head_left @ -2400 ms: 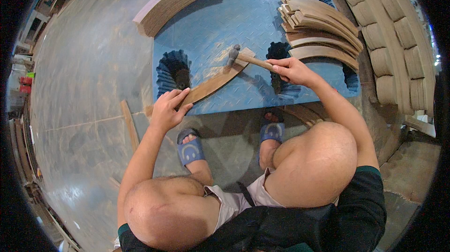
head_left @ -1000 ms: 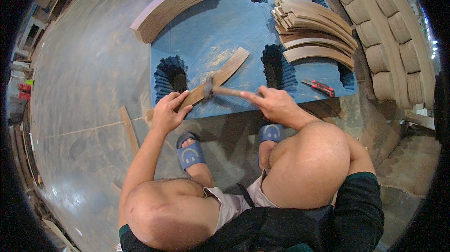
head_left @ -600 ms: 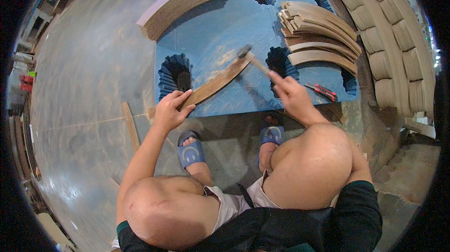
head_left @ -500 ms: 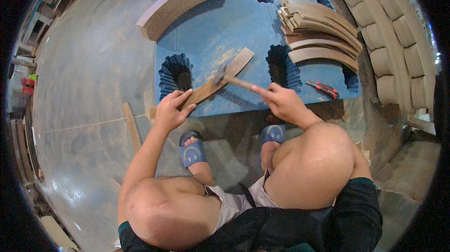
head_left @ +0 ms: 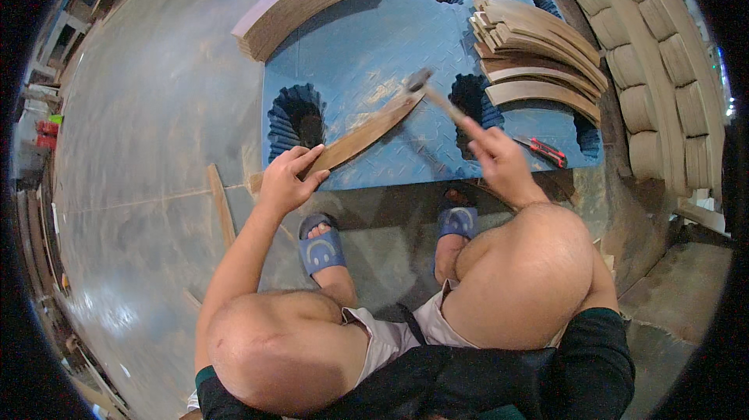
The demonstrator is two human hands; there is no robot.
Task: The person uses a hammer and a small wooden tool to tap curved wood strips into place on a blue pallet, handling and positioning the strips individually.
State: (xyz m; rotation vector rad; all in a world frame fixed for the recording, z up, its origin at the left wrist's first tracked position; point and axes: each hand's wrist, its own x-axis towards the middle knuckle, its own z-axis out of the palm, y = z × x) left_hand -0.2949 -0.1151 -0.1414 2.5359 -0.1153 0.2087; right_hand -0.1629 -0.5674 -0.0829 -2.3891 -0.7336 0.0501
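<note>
My left hand (head_left: 289, 178) grips the near end of a curved wooden strip (head_left: 360, 142), thumb on one side and fingers on the other. The strip slants away to the right over a blue plastic pallet (head_left: 343, 37). My right hand (head_left: 503, 162) is closed round the wooden handle of a hammer (head_left: 445, 104). The hammer's dark head is at the strip's far end; whether it touches cannot be made out. Right of the hammer, a red and black utility knife (head_left: 542, 151) lies on the pallet near its front edge.
A stack of curved boards (head_left: 312, 2) sits at the pallet's far left. Loose curved strips (head_left: 538, 53) are piled at its right. Deep ribbed holes (head_left: 296, 119) open in the pallet. Tall stacks of curved pieces (head_left: 636, 100) stand farther right. A wooden slat (head_left: 221, 205) lies on the floor.
My right hand has moved right, carrying the hammer, and its head has shifted from the strip's middle to the far end. My left hand keeps its grip on the strip.
</note>
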